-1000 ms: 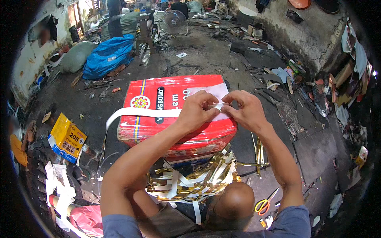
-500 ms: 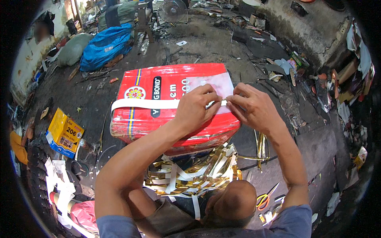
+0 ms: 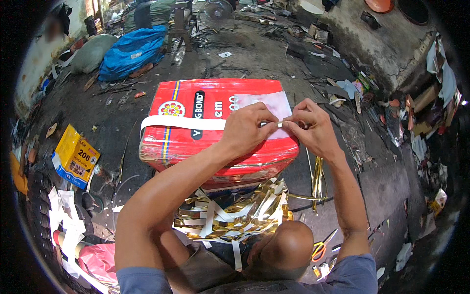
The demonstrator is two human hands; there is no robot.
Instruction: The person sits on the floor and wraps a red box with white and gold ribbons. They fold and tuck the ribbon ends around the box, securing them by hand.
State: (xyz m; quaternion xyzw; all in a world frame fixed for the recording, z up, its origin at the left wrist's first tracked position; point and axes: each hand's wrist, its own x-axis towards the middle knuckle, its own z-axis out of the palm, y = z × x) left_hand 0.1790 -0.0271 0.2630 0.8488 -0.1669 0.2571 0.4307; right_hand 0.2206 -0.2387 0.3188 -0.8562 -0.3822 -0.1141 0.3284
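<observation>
A red cardboard box (image 3: 230,164) stands in front of me, with a long white strip (image 3: 183,123) lying across its top from the left edge. My left hand (image 3: 247,128) is closed on the strip, thumb and fingers pinched together. Facing it, my right hand (image 3: 313,128) pinches the strip's short white end, which shows between the fingertips of both hands. Under the hands a pale sheet (image 3: 279,104) covers the box's right part. Between the box and my knee lies a heap of gold and white strips (image 3: 259,208); more gold strips (image 3: 318,183) hang beside my right forearm.
Orange-handled scissors (image 3: 319,252) lie right of my knee. On the left are a yellow and blue carton (image 3: 76,157), white strips (image 3: 68,215) and pink material (image 3: 98,259). Farther off are a blue sack (image 3: 132,51), a fan (image 3: 215,12) and scraps along the right wall (image 3: 387,41).
Both hands remain pinched on the strip above the box, with only a slight shift of the fingers; the right hand sits a little higher. The whole view has moved slightly.
</observation>
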